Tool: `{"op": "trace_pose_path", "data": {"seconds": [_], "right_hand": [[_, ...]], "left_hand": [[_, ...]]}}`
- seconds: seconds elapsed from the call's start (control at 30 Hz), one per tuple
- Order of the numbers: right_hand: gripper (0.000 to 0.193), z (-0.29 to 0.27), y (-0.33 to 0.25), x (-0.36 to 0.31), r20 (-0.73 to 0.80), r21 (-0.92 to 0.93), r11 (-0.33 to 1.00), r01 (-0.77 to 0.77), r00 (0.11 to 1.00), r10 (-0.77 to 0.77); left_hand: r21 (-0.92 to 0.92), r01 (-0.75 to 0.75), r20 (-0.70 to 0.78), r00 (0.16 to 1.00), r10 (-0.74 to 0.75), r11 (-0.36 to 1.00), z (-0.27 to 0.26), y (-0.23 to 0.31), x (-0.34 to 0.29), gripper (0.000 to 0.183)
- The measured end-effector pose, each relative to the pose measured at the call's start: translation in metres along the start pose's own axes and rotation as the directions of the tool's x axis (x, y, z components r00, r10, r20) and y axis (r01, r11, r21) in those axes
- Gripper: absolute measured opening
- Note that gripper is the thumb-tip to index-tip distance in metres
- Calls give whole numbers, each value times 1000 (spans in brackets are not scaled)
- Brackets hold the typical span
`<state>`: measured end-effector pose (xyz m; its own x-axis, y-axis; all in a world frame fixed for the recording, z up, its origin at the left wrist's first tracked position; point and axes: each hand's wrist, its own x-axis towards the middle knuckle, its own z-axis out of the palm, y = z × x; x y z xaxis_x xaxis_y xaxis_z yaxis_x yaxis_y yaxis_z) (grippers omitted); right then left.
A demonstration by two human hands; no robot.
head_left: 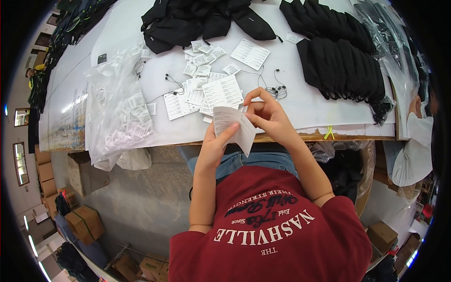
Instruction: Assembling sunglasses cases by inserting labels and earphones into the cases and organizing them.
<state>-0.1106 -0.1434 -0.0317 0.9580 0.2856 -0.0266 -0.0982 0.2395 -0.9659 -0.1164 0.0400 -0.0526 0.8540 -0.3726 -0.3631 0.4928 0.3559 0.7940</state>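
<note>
My left hand [217, 139] grips a folded white printed paper leaflet [245, 136] at the table's front edge, its thumb lying across the face. My right hand [268, 116] is at the leaflet's upper right edge with fingers curled and thumb bent in. What is between those fingertips is too small to make out. Just beyond lie more printed leaflets [222, 92], loosely piled. Small white labels [201, 58] are scattered behind them. Thin black cords with small black ends [276, 90] lie tangled to the right of the pile.
A clear plastic bag of white labels [134, 115] hangs over the table's front edge at left. Black fabric items [202, 23] are heaped at the far side, and rows of them [340, 70] lie at right. A yellow tie [330, 133] sits on the wooden edge. Cardboard boxes [84, 224] stand below left.
</note>
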Motion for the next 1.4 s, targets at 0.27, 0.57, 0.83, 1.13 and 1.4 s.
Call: {"op": "trace_pose_path", "data": {"seconds": [0.27, 0.57, 0.83, 1.13, 1.4], "right_hand": [[13, 3, -6, -5, -25, 59, 997, 49, 999, -48], [10, 3, -8, -9, 40, 170, 985, -9, 999, 2], [19, 5, -9, -12, 40, 153, 988, 16, 999, -23], [27, 9, -20, -19, 191, 164, 986, -3, 981, -29], [28, 5, -15, -19, 245, 225, 974, 5, 968, -61]], "left_hand": [[-63, -35, 71, 997, 40, 997, -9, -7, 1, 32], [-46, -187, 316, 929, 192, 981, 1, -3, 9, 38], [-98, -109, 308, 942, 135, 989, 8, 1, 5, 33], [-14, -53, 277, 959, 55, 998, 18, 8, -5, 17], [-12, 12, 258, 966, -8, 1000, 24, 13, -11, 18]]}}
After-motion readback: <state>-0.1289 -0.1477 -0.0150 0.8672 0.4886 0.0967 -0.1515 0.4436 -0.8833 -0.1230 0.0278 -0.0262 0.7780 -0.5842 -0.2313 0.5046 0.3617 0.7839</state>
